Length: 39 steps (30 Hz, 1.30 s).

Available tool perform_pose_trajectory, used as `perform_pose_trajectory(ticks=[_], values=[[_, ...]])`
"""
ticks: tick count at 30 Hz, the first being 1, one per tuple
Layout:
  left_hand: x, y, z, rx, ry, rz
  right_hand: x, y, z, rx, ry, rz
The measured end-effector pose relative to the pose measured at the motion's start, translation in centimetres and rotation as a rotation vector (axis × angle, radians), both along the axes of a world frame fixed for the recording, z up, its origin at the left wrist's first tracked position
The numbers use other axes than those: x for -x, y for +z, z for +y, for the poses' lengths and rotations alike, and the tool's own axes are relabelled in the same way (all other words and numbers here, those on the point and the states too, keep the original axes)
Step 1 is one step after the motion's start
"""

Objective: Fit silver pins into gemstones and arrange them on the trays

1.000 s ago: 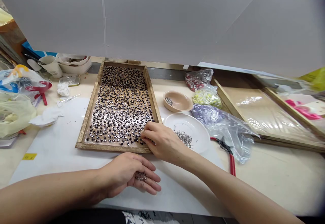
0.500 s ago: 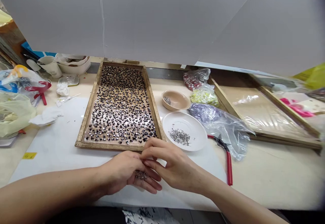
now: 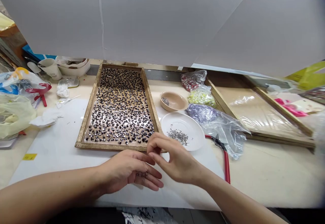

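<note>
Bench: white sheet [image 3: 58,149] under everything, work close to its near edge.

Wooden tray [image 3: 109,146]: lies flat, long side running away from the person. Its floor is densely covered with small dark pieces [image 3: 119,108].

White plate [image 3: 193,129]: just right of the tray's near corner, with a loose heap of fine pins [image 3: 177,136] on it. Red-handled pliers [image 3: 225,164] lie to its right, untouched.

Left hand [image 3: 129,171]: rests on the sheet in front of the tray, palm turned inward, fingers half curled. It cups a small cluster of metal bits [image 3: 142,175] against the lower fingers.

Right hand [image 3: 177,161]: raised over the left fingers, near the tray's near right corner. Thumb and forefinger are drawn into a pinch at the fingertips [image 3: 151,148]. Whether a piece sits between them is too small to tell.

Judgement on technique:
- Take one bit per pinch, with the tips only.
- Hold the left hand level and low over the sheet, so a dropped bit lands where it shows.
- Steady the right wrist on the bench.
- Approach the tray from above rather than sliding in, since a brushing finger would likely shift neighbouring pieces.
</note>
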State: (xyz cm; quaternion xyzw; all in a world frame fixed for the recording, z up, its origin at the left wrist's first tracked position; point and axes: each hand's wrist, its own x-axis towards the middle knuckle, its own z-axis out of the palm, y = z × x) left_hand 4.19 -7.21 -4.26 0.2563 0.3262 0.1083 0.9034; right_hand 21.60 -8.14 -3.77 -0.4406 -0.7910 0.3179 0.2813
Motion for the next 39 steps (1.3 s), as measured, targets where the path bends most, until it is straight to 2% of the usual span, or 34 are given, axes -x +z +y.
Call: perform_pose_trajectory(ticks=[6,11,14,31,35,39], values=[[0.2,-0.1,0.2,-0.014,0.068,0.102,-1.1,-1.8,3.0,-0.205,-0.125,-0.3],[0.2,-0.3,0.1,-0.005,0.093,0.098,-0.5,-2.7,3.5,-0.318,-0.115,-0.464],[0.2,-0.3,0.1,-0.002,0.095,0.1,-0.4,-2.7,3.6,-0.33,-0.106,-0.498],[0.2,0.0,0.2,0.004,0.105,0.077,-0.4,-2.7,3.7,-0.308,-0.073,-0.548],[0.3,0.7,0.5,-0.041,0.121,0.068,-1.1,-2.5,3.7,-0.333,-0.071,-0.482],[0.6,1.3,1.1,-0.091,0.175,0.033,-2.0,-1.9,3.5,-0.346,-0.132,-0.325]])
